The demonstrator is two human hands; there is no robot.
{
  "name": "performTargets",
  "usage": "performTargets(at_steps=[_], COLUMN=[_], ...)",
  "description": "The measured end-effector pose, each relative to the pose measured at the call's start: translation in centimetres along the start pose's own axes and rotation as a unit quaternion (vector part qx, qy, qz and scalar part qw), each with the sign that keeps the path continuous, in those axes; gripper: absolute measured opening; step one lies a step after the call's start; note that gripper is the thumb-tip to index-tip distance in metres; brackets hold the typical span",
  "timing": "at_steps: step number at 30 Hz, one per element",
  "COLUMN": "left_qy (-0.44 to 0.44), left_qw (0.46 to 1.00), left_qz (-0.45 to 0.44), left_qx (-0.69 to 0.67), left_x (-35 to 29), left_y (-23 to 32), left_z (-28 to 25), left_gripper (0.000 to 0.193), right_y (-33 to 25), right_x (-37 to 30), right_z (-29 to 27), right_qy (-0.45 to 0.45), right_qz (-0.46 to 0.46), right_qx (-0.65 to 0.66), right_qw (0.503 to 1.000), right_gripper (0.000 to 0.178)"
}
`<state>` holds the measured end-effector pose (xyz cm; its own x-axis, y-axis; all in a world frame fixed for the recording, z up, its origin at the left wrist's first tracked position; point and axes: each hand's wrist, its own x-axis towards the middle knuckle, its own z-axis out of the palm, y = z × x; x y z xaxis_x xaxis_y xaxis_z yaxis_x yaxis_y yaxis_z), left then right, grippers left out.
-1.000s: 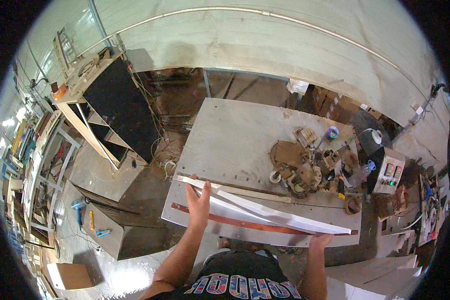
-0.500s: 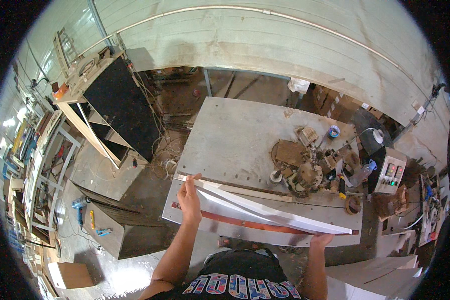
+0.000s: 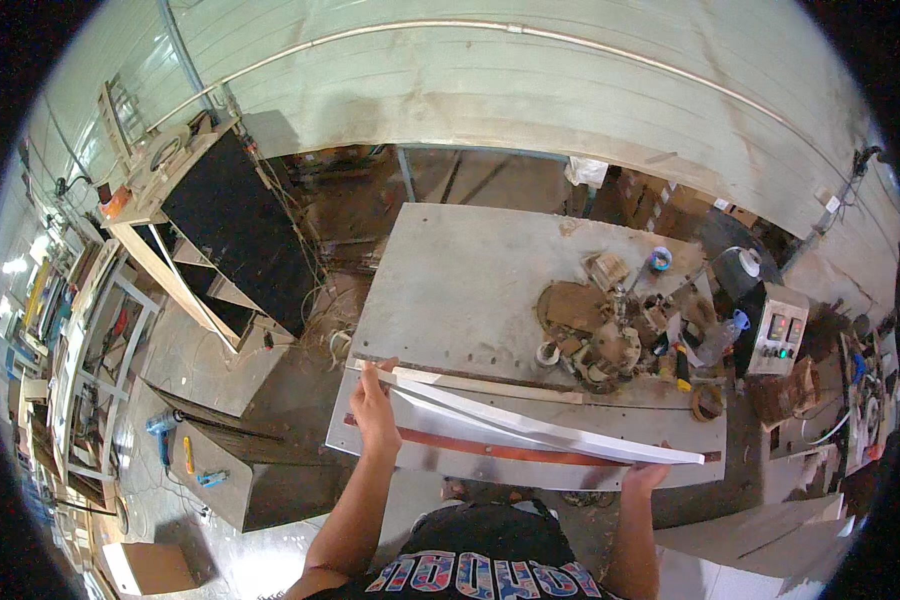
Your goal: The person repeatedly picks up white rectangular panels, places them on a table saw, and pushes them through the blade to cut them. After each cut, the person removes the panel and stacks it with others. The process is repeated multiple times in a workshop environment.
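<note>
A long, narrow white board (image 3: 530, 429) slants over the near side of the grey worktable (image 3: 440, 290). My left hand (image 3: 375, 412) is closed round its left end, with the thumb along the top. Under its right end, my right hand (image 3: 645, 477) grips the board from the near side; most of those fingers are hidden. Just beyond the board runs a pale wooden strip (image 3: 500, 386) fixed to the tabletop. A reddish-brown strip (image 3: 470, 447) lies along the near part of the table, partly covered by the board.
A dusty machine (image 3: 610, 340) with round parts sits on the table's right side. Near it are a yellow-and-black tool (image 3: 682, 368) and a control box (image 3: 778, 330). At left stand a black-sided cabinet (image 3: 235, 220) and a grey box-like piece (image 3: 270, 490) bearing a blue drill (image 3: 160, 428).
The board has tilted, so its broad white face looks narrower now. Its left end sits slightly lower in view with my left hand. Both hands keep their hold.
</note>
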<state>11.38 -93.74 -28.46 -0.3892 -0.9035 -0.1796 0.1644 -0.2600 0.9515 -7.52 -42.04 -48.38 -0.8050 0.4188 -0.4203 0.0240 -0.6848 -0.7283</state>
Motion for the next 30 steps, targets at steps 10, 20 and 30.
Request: performTargets(at_steps=[10, 20, 30], left_qy=[-0.009, -0.012, -0.021], left_qw=[1.0, 0.999, 1.0], left_qz=[-0.001, 0.005, 0.003], left_qx=[0.022, 0.032, 0.014], left_x=[0.0, 0.5, 0.7], left_y=[0.2, -0.4, -0.5], left_z=[-0.4, -0.4, -0.3], left_gripper=[0.061, 0.065, 0.063], right_y=[0.1, -0.5, -1.4], right_x=[-0.3, -0.6, -2.8], right_z=[0.4, 1.1, 3.3], right_qy=[0.005, 0.024, 0.026], right_qz=[-0.008, 0.038, 0.035], right_qx=[-0.006, 0.007, 0.01], right_qw=[1.0, 0.999, 0.999], right_gripper=[0.029, 0.059, 0.054])
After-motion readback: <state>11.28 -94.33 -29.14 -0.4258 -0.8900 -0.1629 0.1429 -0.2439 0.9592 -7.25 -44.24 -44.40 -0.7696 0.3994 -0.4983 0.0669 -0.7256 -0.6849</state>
